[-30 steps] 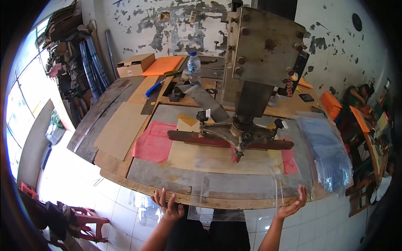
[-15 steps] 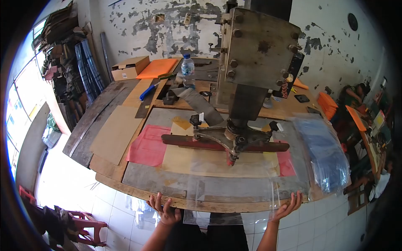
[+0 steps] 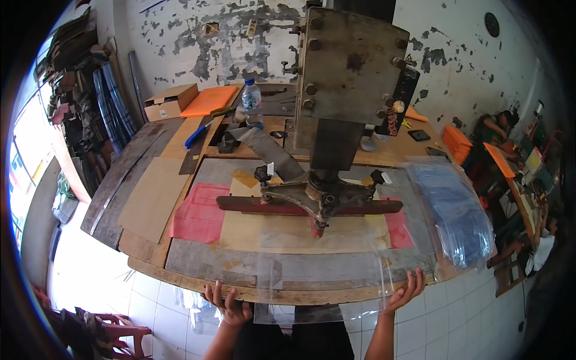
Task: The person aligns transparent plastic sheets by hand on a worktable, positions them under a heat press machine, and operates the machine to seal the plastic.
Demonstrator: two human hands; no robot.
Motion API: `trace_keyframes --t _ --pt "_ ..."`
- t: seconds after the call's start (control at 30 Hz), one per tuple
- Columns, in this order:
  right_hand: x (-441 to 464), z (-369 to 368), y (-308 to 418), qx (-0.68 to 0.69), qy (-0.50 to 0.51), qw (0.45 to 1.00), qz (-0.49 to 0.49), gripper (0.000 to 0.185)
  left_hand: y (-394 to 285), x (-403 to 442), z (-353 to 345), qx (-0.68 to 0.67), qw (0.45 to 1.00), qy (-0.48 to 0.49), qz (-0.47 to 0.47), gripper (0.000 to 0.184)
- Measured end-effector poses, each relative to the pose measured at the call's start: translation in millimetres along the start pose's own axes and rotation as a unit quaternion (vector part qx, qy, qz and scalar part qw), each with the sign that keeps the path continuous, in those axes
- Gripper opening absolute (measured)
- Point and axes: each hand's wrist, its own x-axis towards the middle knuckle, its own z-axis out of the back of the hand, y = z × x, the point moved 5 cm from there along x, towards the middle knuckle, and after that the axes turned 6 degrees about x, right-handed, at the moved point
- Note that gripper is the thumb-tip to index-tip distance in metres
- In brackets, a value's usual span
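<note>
1. Peeling white wall [image 3: 453,27] stands far past both hands, behind a big table [image 3: 186,282].
2. Between the hands lies a clear plastic sheet [image 3: 318,277]. Its sides run away from the person, toward the long bar [image 3: 246,205]; its near end pokes over the table's edge. I cannot tell which way is longer.
3. Left hand [image 3: 228,304], just beside the sheet, has spread, upward fingers and nothing in it.
4. Right hand [image 3: 405,292] points loosely bent fingers up; I cannot tell if it pinches the sheet.

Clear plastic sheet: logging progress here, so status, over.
Left hand, right hand open at sides of clear plastic sheet. Sheet overhangs table front edge. Press bar beyond; no obstruction seen near hands.
</note>
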Motion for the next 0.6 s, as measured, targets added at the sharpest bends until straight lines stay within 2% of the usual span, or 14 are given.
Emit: trace_keyframes --t 0.3,0.6 --pt "2.1 0.8 2.1 -0.003 0.000 1.000 0.012 0.055 1.7 -1.5 -0.6 -0.006 1.000 0.003 -0.004 0.051" --pt "0.5 -0.1 -1.3 -0.005 -0.012 1.000 0.011 0.059 2.0 0.0 -0.2 -0.009 1.000 0.001 -0.009 0.051"
